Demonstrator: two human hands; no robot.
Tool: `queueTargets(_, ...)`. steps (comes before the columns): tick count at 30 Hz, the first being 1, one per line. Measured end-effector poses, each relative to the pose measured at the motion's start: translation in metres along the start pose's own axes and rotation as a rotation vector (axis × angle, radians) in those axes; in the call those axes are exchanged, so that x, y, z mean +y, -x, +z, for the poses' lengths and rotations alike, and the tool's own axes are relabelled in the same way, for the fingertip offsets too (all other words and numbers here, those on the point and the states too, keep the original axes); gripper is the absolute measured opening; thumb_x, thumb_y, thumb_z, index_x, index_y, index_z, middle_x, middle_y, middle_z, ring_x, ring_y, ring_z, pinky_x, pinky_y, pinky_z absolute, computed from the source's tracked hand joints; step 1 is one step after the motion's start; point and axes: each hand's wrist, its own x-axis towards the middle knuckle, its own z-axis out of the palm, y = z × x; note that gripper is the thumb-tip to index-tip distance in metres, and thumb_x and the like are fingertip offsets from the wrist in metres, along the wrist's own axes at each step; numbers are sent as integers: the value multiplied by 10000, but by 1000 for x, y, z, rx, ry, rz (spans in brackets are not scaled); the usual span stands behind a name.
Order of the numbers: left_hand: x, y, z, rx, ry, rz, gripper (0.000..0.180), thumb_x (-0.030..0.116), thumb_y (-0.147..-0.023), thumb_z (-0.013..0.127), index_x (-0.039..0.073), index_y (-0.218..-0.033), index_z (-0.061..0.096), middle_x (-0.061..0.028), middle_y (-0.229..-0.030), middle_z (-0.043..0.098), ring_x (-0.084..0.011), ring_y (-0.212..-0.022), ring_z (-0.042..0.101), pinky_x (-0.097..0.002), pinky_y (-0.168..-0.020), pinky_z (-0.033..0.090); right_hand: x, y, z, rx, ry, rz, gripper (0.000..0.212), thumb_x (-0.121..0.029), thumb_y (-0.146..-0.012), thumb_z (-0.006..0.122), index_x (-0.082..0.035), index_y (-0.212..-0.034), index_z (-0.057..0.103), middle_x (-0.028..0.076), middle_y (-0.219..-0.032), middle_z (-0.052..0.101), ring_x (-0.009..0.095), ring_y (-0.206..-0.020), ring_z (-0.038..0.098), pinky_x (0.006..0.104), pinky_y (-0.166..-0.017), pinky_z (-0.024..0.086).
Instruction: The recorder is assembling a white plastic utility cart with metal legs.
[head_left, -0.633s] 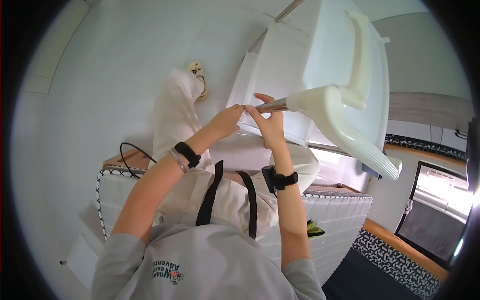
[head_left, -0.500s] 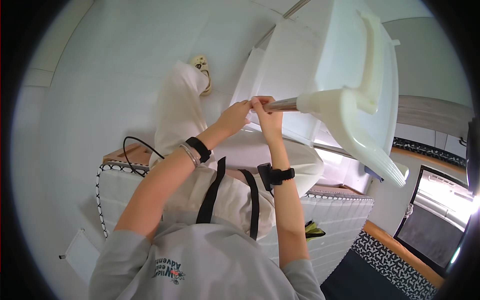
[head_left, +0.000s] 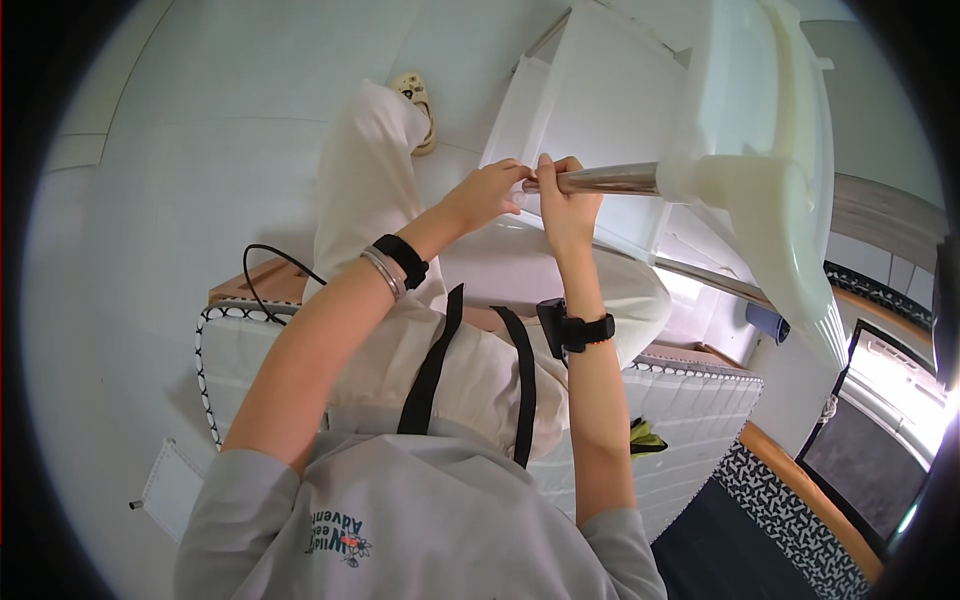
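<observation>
My right hand point(head_left: 569, 212) is wrapped round the end of a shiny metal tube point(head_left: 622, 180), its thumb laid along the tube. The tube runs right into a cream-white plastic bracket point(head_left: 745, 182) with a curved, ribbed end. Just left of the tube's end, the fingers of my left hand point(head_left: 488, 196) are closed in a pinch on a small whitish translucent piece point(head_left: 519, 197), whose exact kind I cannot make out. The bracket joins a large white plastic panelled unit point(head_left: 605, 85), tilted in front of me on the right. A second metal tube point(head_left: 712, 278) runs along its lower side.
I sit on a light quilted seat point(head_left: 690, 410) with a patterned edge. A black cable point(head_left: 250, 262) loops at its left. A yellow-green item point(head_left: 646, 438) lies on the seat by my right arm. A dark blue container point(head_left: 767, 322) stands beyond the unit, near a window point(head_left: 865, 455).
Both hands have moved right and slightly up in the view, together with the tube. The white unit and bracket have shifted right and turned somewhat. My grip looks much the same.
</observation>
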Motion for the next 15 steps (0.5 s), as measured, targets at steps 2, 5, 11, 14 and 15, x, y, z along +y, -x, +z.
queueTargets(2,0,-1,1,0,-13,2,468,87,-649,656,50,-1091,506,-95,-1111,516,-303,-951,536,-368,-790,451,-3,1,-2,-3,17,-5,266,-190,-802,593,19,-650,526,61,-485,468,143,-456,445,287,-480,370)
queueTargets(5,-1,-3,3,-34,-4,-24,469,90,-650,652,57,-1095,506,-95,-1109,516,-296,-957,534,-367,-791,450,-2,1,-5,-19,35,-3,266,-191,-802,592,18,-651,528,66,-498,481,142,-473,459,286,-489,375)
queueTargets(11,2,-1,6,-11,-28,-14,471,84,-656,630,66,-1109,501,-94,-1107,514,-289,-954,535,-365,-790,449,5,0,-9,-38,-4,3,255,-186,-802,587,15,-656,530,74,-517,502,146,-491,473,287,-505,388)
queueTargets(14,1,0,9,-22,-12,-23,463,74,-660,614,65,-1110,504,-95,-1092,519,-285,-952,535,-364,-791,449,5,2,-9,-13,23,10,247,-179,-803,583,14,-658,528,74,-517,503,145,-491,470,287,-508,388)
queueTargets(15,1,0,10,0,8,5,445,60,-665,604,65,-1099,509,-95,-1072,525,-283,-938,539,-361,-783,452,5,3,-10,-14,24,9,247,-179,-803,583,14,-658,528,74,-517,503,145,-491,470,287,-508,388)
